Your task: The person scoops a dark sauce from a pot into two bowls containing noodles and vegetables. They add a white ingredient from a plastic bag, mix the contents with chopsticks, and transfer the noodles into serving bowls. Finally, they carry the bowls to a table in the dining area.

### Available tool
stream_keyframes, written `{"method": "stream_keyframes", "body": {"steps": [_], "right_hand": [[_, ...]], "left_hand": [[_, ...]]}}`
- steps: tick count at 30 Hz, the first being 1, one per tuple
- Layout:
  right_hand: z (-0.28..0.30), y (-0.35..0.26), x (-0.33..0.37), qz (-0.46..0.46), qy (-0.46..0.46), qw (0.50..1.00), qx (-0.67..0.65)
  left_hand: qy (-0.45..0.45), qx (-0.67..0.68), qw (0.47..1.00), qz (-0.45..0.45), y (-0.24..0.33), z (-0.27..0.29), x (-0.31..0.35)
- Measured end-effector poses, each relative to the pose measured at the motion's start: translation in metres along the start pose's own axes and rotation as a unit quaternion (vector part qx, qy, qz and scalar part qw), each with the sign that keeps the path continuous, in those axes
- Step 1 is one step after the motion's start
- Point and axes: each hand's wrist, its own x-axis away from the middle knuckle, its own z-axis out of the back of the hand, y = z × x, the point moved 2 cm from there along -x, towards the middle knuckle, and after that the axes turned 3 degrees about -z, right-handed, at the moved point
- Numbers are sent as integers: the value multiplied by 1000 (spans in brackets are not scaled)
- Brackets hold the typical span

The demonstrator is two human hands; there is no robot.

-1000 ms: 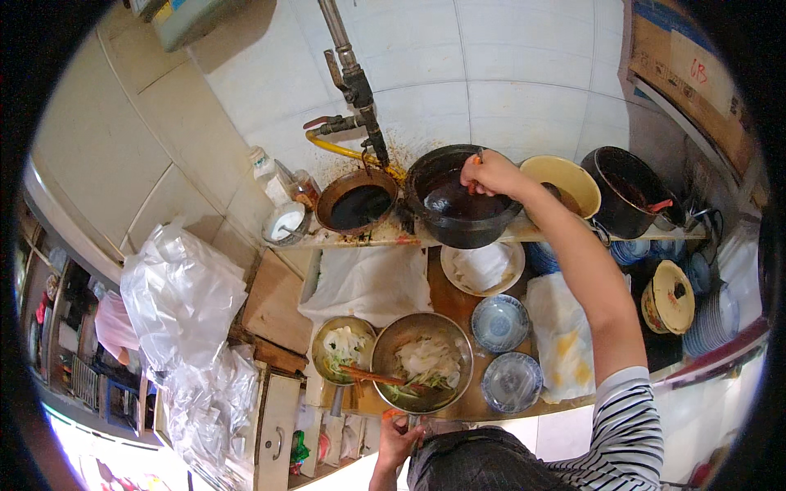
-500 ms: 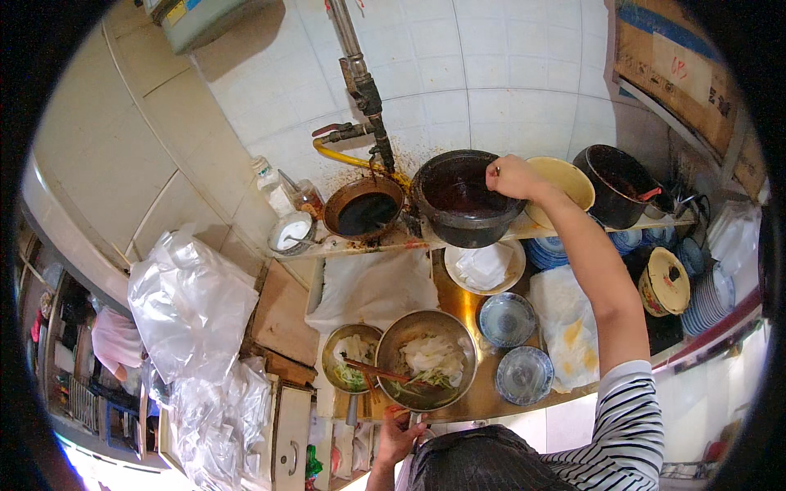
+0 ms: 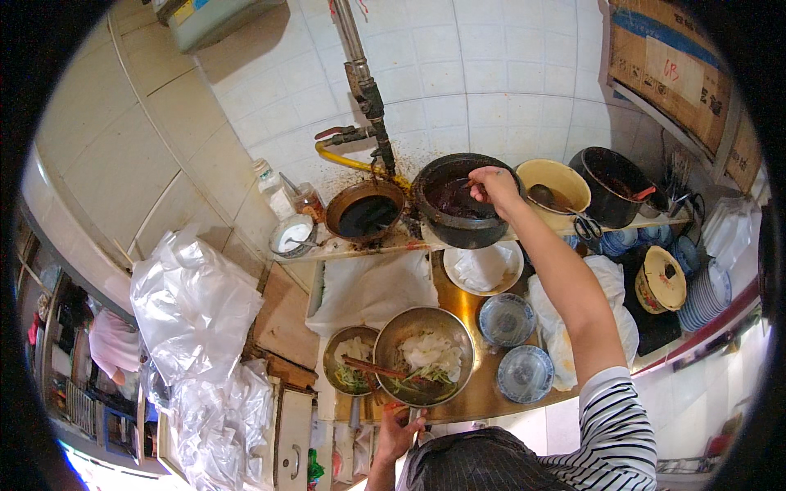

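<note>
At the lower middle my left hand (image 3: 395,435) is closed on the handle of a metal pan (image 3: 467,364). The pan holds white noodle-like food (image 3: 430,353) and green shreds, with a pair of brown chopsticks (image 3: 372,367) lying across its left rim. A smaller pan (image 3: 331,360) with similar food touches it on the left. My right arm reaches up to the shelf, where my right hand (image 3: 494,188) is closed above a black pot (image 3: 463,233) of dark red-brown contents. A short thin tip shows at the fingers; what it belongs to is hidden.
Along the shelf stand a wok of dark liquid (image 3: 368,214), a small bowl of white stuff (image 3: 292,236), a yellow basin (image 3: 557,176) with a ladle, scissors (image 3: 586,226) and another black pot (image 3: 610,192). Below are two glassy bowls (image 3: 524,375) and a lidded enamel pot (image 3: 660,282). Plastic bags (image 3: 196,303) hang left.
My right hand has moved left and slightly down, from the pot's right rim to above its middle. The scissors and the ladle in the basin now show. My left hand stays on the pan.
</note>
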Motion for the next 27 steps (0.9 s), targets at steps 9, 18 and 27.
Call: {"method": "stream_keyframes", "body": {"steps": [9,18,27], "right_hand": [[36,-26,35,195,-97,943,252],[60,-26,26,206,-93,867,444],[38,10,-1,44,-26,997,62]], "left_hand": [[-10,-25,999,-43,-2,-14,-15],[-13,91,996,-11,11,-33,-27],[-2,-20,997,-77,11,-43,-27]]}}
